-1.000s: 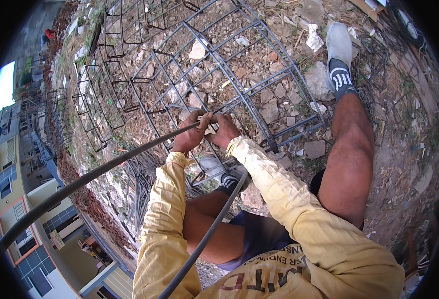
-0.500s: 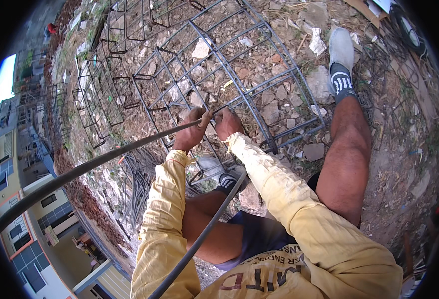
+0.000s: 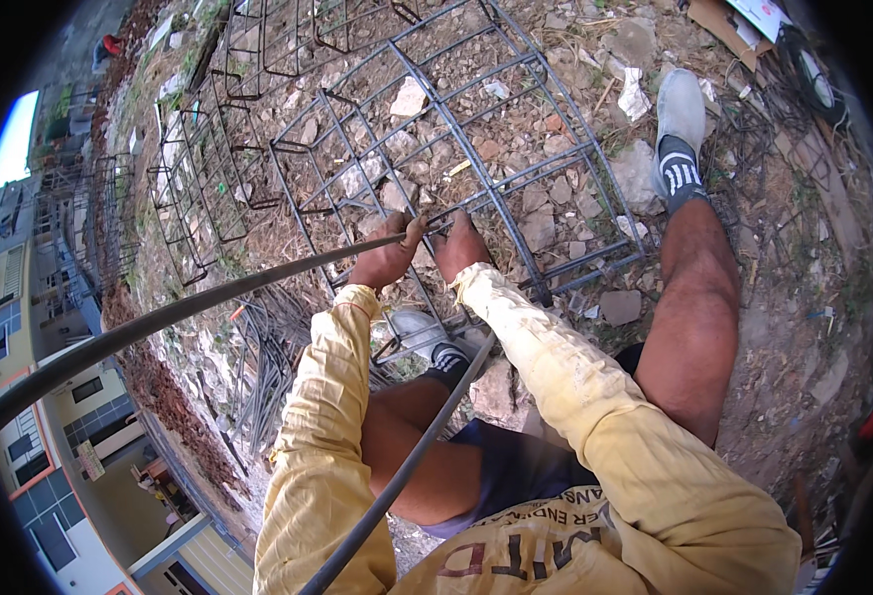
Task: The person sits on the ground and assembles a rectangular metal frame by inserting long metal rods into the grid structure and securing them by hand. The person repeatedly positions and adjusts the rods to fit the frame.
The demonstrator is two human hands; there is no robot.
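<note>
Steer clear of the nearer bar [image 3: 407, 466] slanting above the lap. Steady the long dark bar [image 3: 198, 302] with the left hand [image 3: 387, 260], curled around it at the near edge of the steel cage [image 3: 496, 186]. Guide with the right hand [image 3: 460, 248], just beside, fingers bent; cannot tell on what. Watch for rocking on the rubble [image 3: 620, 307].

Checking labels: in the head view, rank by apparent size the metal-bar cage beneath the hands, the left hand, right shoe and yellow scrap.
1. Metal-bar cage
2. Left hand and right shoe, too alike to rank
3. Yellow scrap
</note>
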